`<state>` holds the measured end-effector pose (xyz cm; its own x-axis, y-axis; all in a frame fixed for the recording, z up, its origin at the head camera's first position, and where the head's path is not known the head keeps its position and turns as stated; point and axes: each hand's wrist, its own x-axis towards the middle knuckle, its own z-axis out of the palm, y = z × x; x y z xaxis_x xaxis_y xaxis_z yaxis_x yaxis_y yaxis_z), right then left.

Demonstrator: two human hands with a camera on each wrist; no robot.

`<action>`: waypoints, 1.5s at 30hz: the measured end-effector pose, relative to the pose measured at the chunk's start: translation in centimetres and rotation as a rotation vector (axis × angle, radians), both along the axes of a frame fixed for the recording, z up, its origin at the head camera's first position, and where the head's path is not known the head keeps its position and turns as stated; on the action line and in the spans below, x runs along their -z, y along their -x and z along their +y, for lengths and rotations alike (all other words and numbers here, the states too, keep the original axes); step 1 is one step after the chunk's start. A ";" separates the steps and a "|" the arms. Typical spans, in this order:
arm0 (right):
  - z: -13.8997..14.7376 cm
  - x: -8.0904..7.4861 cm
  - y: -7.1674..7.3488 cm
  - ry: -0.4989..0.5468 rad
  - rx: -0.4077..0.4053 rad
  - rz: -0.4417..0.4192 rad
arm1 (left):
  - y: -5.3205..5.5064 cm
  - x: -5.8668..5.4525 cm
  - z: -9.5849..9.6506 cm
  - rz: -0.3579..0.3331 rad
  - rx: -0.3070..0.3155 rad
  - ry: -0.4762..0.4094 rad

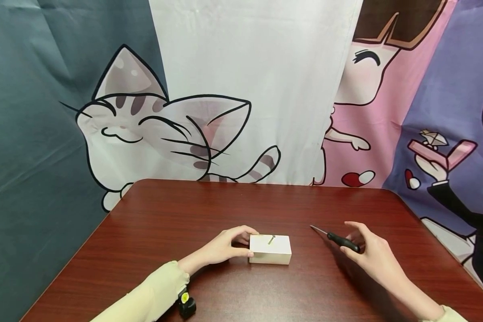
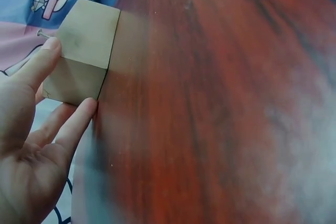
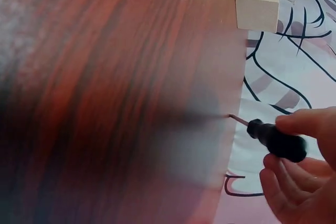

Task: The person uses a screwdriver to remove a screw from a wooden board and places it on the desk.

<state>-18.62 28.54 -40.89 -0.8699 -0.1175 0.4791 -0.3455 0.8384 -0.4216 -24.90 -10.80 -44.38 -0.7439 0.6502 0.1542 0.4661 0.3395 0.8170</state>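
Note:
A pale wooden block [image 1: 269, 257] lies on the table, and a screw [image 1: 271, 239] sticks up from its top face, leaning a little. My left hand [image 1: 227, 246] holds the block's left end between thumb and fingers. In the left wrist view the thumb lies along one edge of the block [image 2: 86, 32], close to the screw [image 2: 43, 34]. To the right, my right hand [image 1: 372, 250] holds a screwdriver [image 1: 343, 242] by its black handle, with the shaft pointing left toward the block. Thumb and fingers pinch the handle in the right wrist view [image 3: 283, 142]; the block is apart from the tip.
The reddish-brown wooden table [image 1: 209, 205] runs back to a cartoon-printed cloth [image 1: 257, 67]. A small black device with a yellow spot [image 1: 186, 305] sits at my left wrist.

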 end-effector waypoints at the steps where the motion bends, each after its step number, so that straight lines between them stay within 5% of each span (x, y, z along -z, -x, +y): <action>1: 0.1 0.0 0.0 -0.017 0.001 -0.019 | 0.0 0.0 0.0 -0.003 0.000 0.001; 10: 0.1 0.2 -0.5 -0.096 0.012 -0.285 | -0.2 -1.8 0.4 -0.026 -0.004 0.048; 19: 0.0 0.5 -0.8 -0.149 -0.006 -0.406 | -0.4 -3.9 2.2 0.158 -0.113 -0.013; 27: 0.2 0.5 -0.7 -0.178 -0.030 -0.444 | -0.6 -3.9 4.3 0.128 -0.119 -0.050; 35: 0.3 0.6 -0.5 -0.180 -0.043 -0.486 | -0.3 -2.8 5.2 0.073 -0.100 -0.068; 45: 0.6 0.5 -0.7 -0.161 -0.063 -0.514 | -0.1 -2.7 5.3 0.119 -0.117 -0.028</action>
